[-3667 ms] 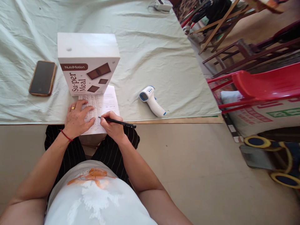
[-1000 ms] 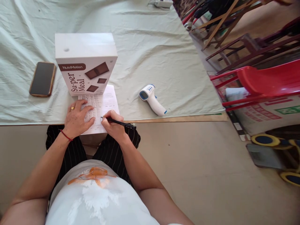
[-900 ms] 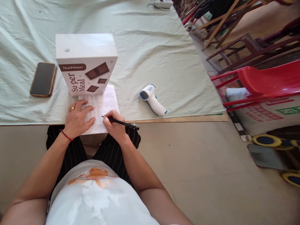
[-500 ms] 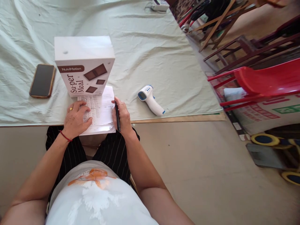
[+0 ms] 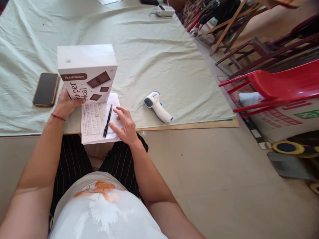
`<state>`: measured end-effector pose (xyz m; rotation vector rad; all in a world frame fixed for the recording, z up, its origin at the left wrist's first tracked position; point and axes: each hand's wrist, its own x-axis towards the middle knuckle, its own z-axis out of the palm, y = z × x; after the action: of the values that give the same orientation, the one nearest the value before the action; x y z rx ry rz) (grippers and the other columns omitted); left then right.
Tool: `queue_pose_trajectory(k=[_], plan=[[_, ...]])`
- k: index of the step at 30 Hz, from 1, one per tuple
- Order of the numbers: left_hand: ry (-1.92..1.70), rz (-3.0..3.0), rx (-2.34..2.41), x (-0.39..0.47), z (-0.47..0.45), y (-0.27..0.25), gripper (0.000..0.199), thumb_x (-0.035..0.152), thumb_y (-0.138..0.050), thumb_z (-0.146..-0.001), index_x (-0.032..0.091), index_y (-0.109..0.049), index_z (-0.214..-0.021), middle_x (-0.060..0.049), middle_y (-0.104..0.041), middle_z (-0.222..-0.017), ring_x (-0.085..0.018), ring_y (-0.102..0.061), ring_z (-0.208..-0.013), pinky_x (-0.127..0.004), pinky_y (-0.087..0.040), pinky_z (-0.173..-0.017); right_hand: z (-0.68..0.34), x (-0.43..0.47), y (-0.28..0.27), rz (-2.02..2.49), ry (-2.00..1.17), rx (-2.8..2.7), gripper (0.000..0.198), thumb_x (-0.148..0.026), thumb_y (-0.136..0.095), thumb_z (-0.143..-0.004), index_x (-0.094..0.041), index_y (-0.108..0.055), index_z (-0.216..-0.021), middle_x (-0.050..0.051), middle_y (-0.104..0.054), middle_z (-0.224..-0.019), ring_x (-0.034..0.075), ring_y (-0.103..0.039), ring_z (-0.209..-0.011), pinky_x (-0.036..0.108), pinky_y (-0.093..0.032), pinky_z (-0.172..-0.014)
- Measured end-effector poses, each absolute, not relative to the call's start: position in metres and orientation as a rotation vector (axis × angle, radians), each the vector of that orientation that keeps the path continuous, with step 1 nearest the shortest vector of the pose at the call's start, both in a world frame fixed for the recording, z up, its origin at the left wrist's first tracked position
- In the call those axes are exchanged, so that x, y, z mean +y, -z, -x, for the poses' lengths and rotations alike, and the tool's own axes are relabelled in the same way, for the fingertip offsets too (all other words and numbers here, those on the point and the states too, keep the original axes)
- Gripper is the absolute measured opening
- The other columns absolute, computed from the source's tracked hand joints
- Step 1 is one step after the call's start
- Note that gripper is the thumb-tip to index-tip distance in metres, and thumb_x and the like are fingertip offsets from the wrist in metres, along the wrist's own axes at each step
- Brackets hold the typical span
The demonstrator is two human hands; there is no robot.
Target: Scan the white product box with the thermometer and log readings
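A white box (image 5: 87, 56) printed with brown squares stands upright on the tablecloth. My left hand (image 5: 66, 102) grips its lower left corner, thumb across the front and fingers partly hidden behind the side. Handwritten sheets of paper (image 5: 93, 121) lie in front of the box and stick out past the table's edge. On them rests a black pen (image 5: 108, 121), free of any hand. Just to its right, my right hand (image 5: 124, 126) hovers over or touches the paper, fingers apart and holding nothing.
A phone (image 5: 46, 89) lies left of the box. To the right lies a white and blue infrared thermometer (image 5: 158, 107). A small white device (image 5: 165, 11) sits at the table's far edge. A red plastic chair (image 5: 286, 81) stands on the floor at right.
The pen has left my right hand and now lies on the paper. My left hand has moved off the sheets, up and left, and taken hold of the box.
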<state>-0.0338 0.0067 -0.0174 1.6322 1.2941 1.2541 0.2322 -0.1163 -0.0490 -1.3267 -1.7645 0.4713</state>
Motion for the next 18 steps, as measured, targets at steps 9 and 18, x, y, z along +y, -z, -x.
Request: queue_pose_trajectory(k=[9, 18], plan=[[-1.321, -1.604, 1.319, -0.017, 0.037, 0.01, 0.077, 0.05, -0.098, -0.059, 0.027, -0.059, -0.121, -0.009, -0.072, -0.121, -0.034, -0.07, -0.12, -0.054, -0.062, -0.1, -0.233, -0.115, 0.053, 1.333, -0.436, -1.821, 0.054, -0.051, -0.077, -0.086, -0.028, -0.067, -0.133, 0.016, -0.057, -0.149, 0.032, -0.066, -0.123, 0.053, -0.061, -0.102], [-1.319, -1.466, 1.273, -0.066, 0.031, -0.006, 0.07, 0.067, -0.09, -0.064, 0.021, -0.066, -0.111, -0.009, -0.077, -0.111, -0.033, -0.075, -0.104, -0.051, -0.064, -0.094, -0.237, -0.113, 0.054, 1.299, -0.476, -1.77, 0.039, -0.039, -0.064, -0.094, -0.026, -0.067, -0.131, 0.016, -0.061, -0.142, 0.027, -0.069, -0.107, 0.052, -0.062, -0.101]])
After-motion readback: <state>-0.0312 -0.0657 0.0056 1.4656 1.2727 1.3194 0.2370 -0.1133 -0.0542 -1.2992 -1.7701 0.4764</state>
